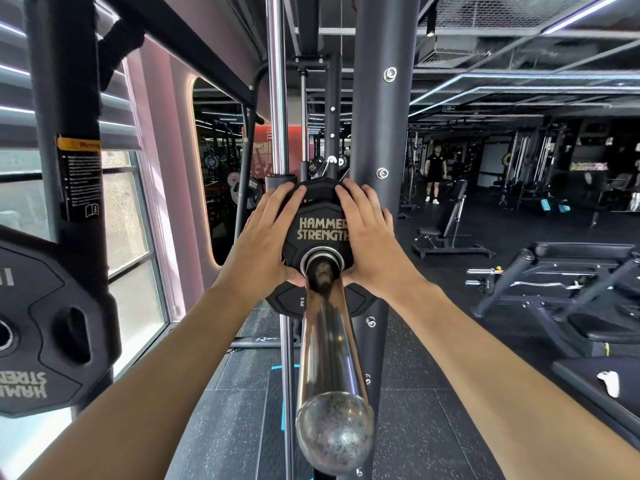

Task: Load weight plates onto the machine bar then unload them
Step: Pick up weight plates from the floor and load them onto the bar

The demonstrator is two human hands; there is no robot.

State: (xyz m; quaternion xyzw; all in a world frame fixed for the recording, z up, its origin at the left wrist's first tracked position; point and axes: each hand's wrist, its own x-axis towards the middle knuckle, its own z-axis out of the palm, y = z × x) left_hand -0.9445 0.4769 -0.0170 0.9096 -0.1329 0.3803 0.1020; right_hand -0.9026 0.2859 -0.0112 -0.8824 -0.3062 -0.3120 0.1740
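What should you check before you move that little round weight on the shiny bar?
1. Both hands on the small plate: ok, left hand and right hand grip opposite edges.
2. Plate threaded on the bar: ok, the sleeve passes through its hole.
3. Bar free toward you: ok, nothing else on it up to the rounded end.
4. Bigger plate behind sits fully home: cannot tell, mostly hidden.
5. People close by: ok, one person stands far off.
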